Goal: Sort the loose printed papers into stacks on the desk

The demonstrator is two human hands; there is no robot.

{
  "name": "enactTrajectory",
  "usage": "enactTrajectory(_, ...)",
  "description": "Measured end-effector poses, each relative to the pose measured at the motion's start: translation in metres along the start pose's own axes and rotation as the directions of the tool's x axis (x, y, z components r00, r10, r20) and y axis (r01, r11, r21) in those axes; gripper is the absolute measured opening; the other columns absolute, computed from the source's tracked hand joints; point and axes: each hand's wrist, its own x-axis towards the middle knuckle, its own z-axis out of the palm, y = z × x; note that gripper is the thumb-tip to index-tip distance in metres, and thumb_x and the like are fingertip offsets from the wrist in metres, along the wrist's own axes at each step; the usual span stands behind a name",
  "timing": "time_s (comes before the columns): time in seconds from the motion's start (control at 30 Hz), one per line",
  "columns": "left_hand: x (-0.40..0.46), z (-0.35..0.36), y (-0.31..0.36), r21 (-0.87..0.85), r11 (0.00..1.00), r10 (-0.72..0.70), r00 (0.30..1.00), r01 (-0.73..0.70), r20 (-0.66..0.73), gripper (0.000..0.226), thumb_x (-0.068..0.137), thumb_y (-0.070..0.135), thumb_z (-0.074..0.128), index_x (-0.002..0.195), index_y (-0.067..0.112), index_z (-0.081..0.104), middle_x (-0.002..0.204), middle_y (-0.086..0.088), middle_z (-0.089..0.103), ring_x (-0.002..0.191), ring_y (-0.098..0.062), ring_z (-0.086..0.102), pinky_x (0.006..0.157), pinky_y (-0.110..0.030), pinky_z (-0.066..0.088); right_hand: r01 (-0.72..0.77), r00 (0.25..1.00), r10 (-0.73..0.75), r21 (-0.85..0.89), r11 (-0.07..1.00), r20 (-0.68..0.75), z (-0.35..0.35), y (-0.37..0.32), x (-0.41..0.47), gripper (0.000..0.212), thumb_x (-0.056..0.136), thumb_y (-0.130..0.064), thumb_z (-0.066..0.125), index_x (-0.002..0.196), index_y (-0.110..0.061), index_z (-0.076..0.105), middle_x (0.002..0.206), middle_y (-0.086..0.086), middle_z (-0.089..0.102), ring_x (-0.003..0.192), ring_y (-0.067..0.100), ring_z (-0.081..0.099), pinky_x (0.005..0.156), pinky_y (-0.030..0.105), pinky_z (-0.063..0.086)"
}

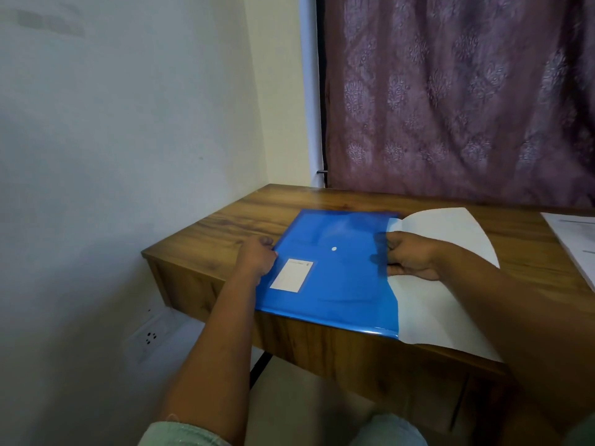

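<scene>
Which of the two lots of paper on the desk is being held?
The blank white sheets sticking out of the blue folder; the right hand grips them. The printed stack at the right edge lies untouched.

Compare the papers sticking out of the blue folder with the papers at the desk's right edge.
The papers in the blue folder show blank white; the right-edge papers show printed lines. The folder papers are gripped by the right hand and curl upward; the right-edge papers lie flat, untouched. Both are white sheets on the desk.

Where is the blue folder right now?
The blue folder lies flat at the desk's near left edge, left hand at its left side, right hand gripping papers at its right opening.
</scene>
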Motion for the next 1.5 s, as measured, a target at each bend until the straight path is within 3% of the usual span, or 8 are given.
enactTrajectory(0.43,0.01,0.001,-0.006,-0.011,1.0,-0.014,1.0,0.014,0.001,0.041,0.092,0.002,0.064,0.132,0.005,0.058,0.129,-0.012,0.062,0.115,-0.024,0.058,0.1,-0.033,0.047,0.038,0.996,-0.034,0.044,0.998,-0.08,0.012,0.003,-0.009,0.026,0.091,0.004,0.059,0.1,-0.02,0.053,0.1,-0.001,0.066,0.09,0.02,0.067,0.085,0.034,0.056)
enactTrajectory(0.57,0.003,-0.001,-0.002,0.064,0.998,0.011,1.0,-0.01,-0.018,0.037,0.093,0.003,0.062,0.13,0.007,0.059,0.128,-0.011,0.063,0.113,-0.025,0.059,0.096,-0.031,0.048,0.022,0.994,-0.025,-0.027,0.999,-0.107,0.013,0.003,-0.009,0.04,0.092,0.006,0.057,0.127,-0.012,0.048,0.109,0.003,0.064,0.092,0.02,0.066,0.072,0.028,0.059)
enactTrajectory(0.73,-0.034,0.006,0.027,0.743,0.62,0.328,0.943,-0.253,0.047,0.031,0.099,0.013,0.045,0.128,0.008,0.053,0.133,-0.013,0.053,0.126,-0.032,0.044,0.101,-0.037,0.038,-0.079,0.95,-0.027,-0.324,0.943,-0.312,0.003,-0.003,-0.011,0.039,0.087,-0.007,0.069,0.124,-0.005,0.057,0.096,0.011,0.067,0.072,0.017,0.068,0.069,0.028,0.061)
enactTrajectory(0.83,-0.053,0.043,0.061,0.742,0.516,0.467,0.867,-0.428,0.175,0.037,0.097,0.018,0.047,0.133,0.011,0.054,0.134,-0.012,0.05,0.129,-0.034,0.041,0.103,-0.042,0.04,-0.026,0.904,-0.092,-0.268,0.963,-0.418,-0.033,-0.005,-0.034,0.008,0.088,0.001,0.064,0.094,-0.001,0.069,0.09,0.028,0.068,0.062,0.022,0.058,0.07,0.035,0.054)
enactTrajectory(0.97,-0.089,0.107,0.114,0.439,0.636,0.575,0.77,-0.634,0.278,0.03,0.098,0.022,0.05,0.123,0.014,0.063,0.129,-0.012,0.058,0.126,-0.032,0.045,0.102,-0.041,0.042,-0.097,0.762,-0.228,-0.455,0.885,-0.607,-0.122,0.007,-0.079,0.006,0.091,-0.009,0.063,0.092,-0.005,0.068,0.101,0.022,0.064,0.092,0.034,0.058,0.09,0.041,0.045)
enactTrajectory(1.13,-0.149,0.204,0.189,0.114,0.68,0.626,0.654,-0.725,0.424,0.023,0.097,0.025,0.054,0.115,0.015,0.064,0.118,-0.01,0.066,0.112,-0.028,0.059,0.095,-0.036,0.048,-0.698,0.409,-0.208,-0.451,0.556,-0.889,-0.259,0.076,-0.16,0.065,0.083,-0.058,0.062,0.127,-0.011,0.054,0.124,0.021,0.055,0.116,0.039,0.05,0.099,0.045,0.042)
enactTrajectory(1.4,-0.186,0.36,0.236,0.194,0.85,0.273,0.725,-0.489,0.633,0.049,0.09,0.042,0.061,0.13,0.015,0.059,0.134,-0.009,0.059,0.116,-0.028,0.058,0.097,-0.04,0.051,-0.773,0.401,0.026,-0.323,0.546,-0.916,-0.304,0.109,-0.186,0.136,0.041,-0.092,0.062,0.146,-0.013,0.029,0.147,0.016,0.039,0.136,0.037,0.033,0.11,0.05,0.028)
enactTrajectory(1.5,-0.178,0.394,0.241,0.342,0.802,0.25,0.796,-0.489,0.551,0.048,0.091,0.029,0.057,0.134,0.006,0.054,0.138,-0.014,0.052,0.115,-0.031,0.056,0.088,-0.033,0.052,-0.726,0.437,0.044,-0.323,0.607,-0.898,-0.311,0.105,-0.193,0.117,0.046,-0.078,0.077,0.136,-0.01,0.045,0.133,0.013,0.052,0.125,0.031,0.045,0.1,0.042,0.04)
